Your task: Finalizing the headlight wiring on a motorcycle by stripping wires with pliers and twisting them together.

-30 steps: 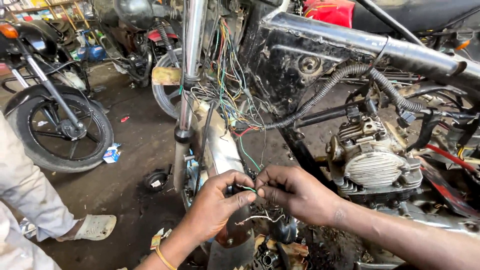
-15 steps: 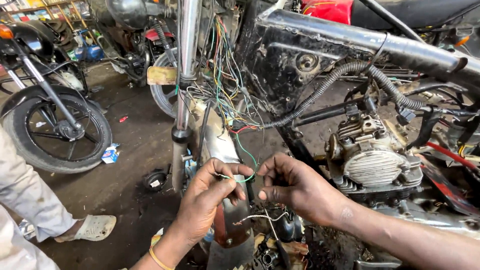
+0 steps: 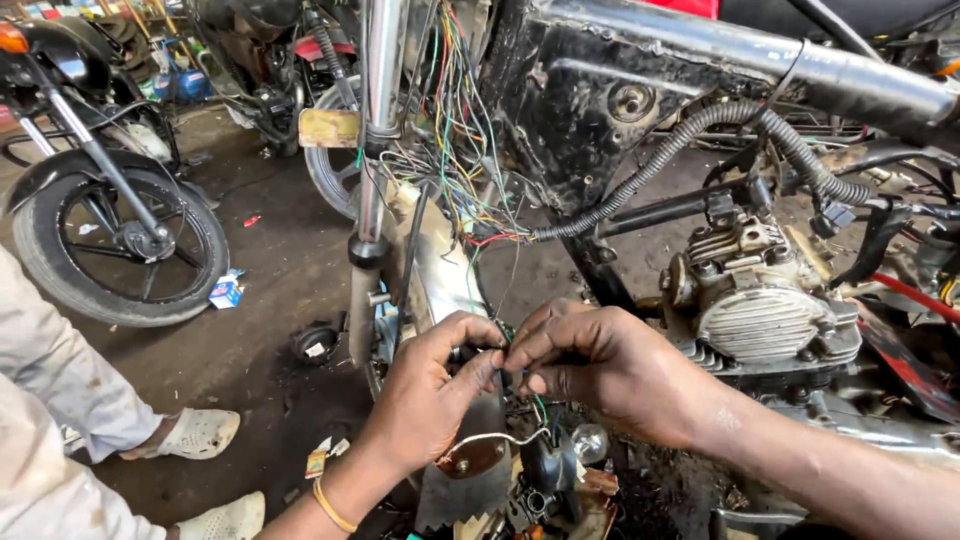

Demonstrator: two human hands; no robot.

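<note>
I had my left hand (image 3: 430, 400) and right hand (image 3: 600, 365) pinched fingertip to fingertip on a wire (image 3: 540, 408) below the harness (image 3: 455, 170), steadying its end.

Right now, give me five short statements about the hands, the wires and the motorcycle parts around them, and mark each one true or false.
1. Both hands meet at a thin wire: the left hand and right hand pinch it together. True.
2. A yellow band sits on the left wrist. True.
3. The engine lies left of the hands. False: it is to their right.
4. The bundle of coloured wires hangs above the hands. True.
5. The black corrugated hose is held in the right hand. False: it runs along the frame, well above.
</note>
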